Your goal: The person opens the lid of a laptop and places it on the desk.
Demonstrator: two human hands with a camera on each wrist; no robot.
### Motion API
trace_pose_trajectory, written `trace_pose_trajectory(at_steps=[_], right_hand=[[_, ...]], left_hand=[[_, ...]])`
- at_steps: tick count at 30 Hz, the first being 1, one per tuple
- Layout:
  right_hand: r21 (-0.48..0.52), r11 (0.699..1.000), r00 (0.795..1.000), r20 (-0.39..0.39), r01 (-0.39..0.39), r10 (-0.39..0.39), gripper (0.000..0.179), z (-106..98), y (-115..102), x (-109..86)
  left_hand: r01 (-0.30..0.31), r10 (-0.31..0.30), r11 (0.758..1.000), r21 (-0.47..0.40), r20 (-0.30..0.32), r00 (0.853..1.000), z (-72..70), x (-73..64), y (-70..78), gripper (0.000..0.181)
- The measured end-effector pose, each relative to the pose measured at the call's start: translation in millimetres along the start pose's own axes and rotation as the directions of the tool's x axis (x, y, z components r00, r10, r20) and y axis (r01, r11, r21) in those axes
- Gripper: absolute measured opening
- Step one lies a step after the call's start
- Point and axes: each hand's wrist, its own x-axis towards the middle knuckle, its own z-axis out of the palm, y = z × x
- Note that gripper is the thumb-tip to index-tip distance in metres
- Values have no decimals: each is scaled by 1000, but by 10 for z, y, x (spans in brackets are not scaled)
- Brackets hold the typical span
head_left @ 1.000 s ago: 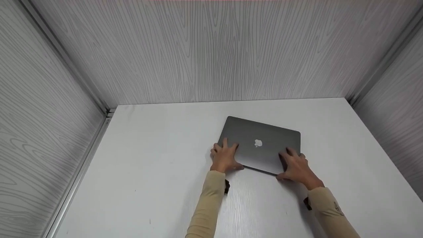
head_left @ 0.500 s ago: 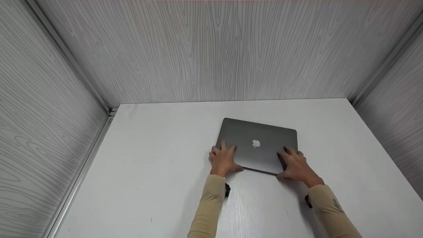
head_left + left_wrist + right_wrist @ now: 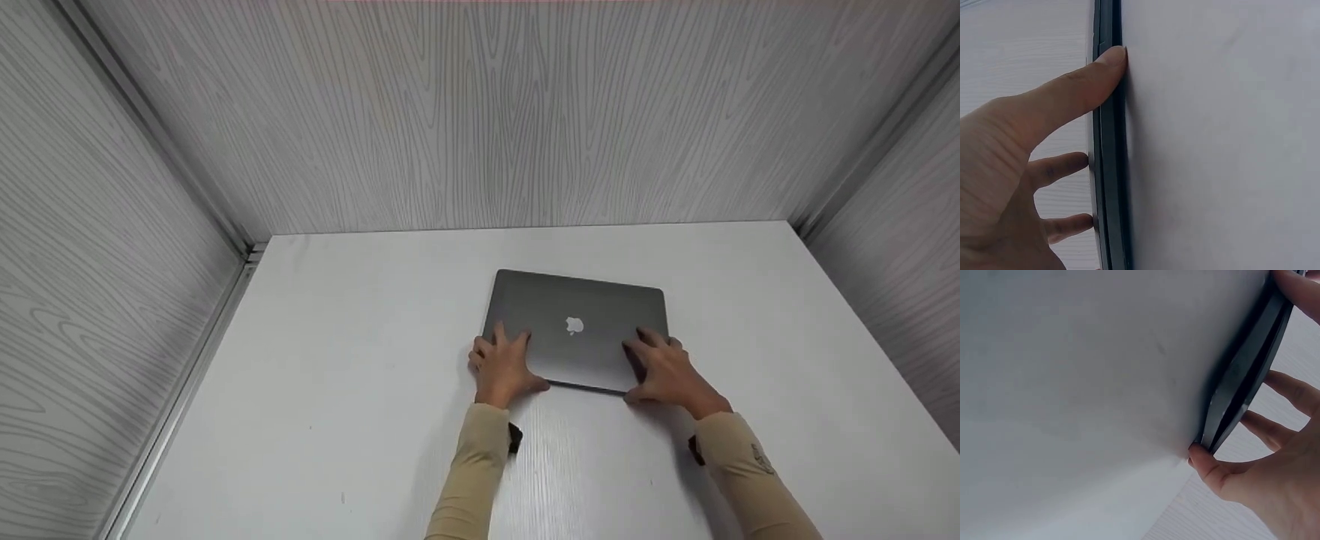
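Note:
A closed dark grey laptop point(image 3: 551, 300) with a pale apple logo lies on the white table, slightly askew, its right side nearer to me. My left hand point(image 3: 504, 369) grips its near left corner, fingers spread over the lid and left side. The left thumb point(image 3: 1086, 81) crosses the front edge in the left wrist view. At the near right corner my right hand point(image 3: 667, 376) holds the laptop, its thumb at the front edge and fingertips on the lid. The right wrist view shows fingers point(image 3: 1297, 391) touching the lid and one fingertip at the corner.
The white table point(image 3: 337, 360) reaches to a grey wood-grain back panel point(image 3: 480, 112). Similar panels stand at the left point(image 3: 112, 262) and right point(image 3: 892, 285), with metal rails along their joints. Beige sleeves point(image 3: 469, 472) cover both forearms, with a small black device at each wrist.
The laptop has shifted a little to the left and turned slightly counterclockwise, so its far edge lies more level. Both hands have moved along with it, keeping their hold.

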Motion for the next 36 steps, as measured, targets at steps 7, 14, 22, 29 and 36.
trace_pose_trajectory(at_steps=[7, 14, 22, 29, 36], right_hand=[[4, 1000, 1000, 13, 5, -5, 85, 12, -24, 40], [24, 1000, 1000, 31, -2, 2, 83, 12, -69, 119], [28, 1000, 998, 58, -2, 1, 85, 13, -95, 161], [42, 999, 997, 73, -9, 6, 86, 12, -119, 188], [48, 999, 996, 94, -2, -2, 85, 30, -159, 234]], left_hand=[[11, -13, 999, -35, -31, 999, -4, -65, -27, 86], [18, -20, 999, -30, -71, 997, -9, -98, -74, 83], [33, -35, 999, -19, -114, 993, 7, -127, -104, 84], [41, -45, 999, -34, -130, 991, 1, -168, -119, 85], [16, -24, 999, -44, -188, 982, -28, -227, -162, 83]])
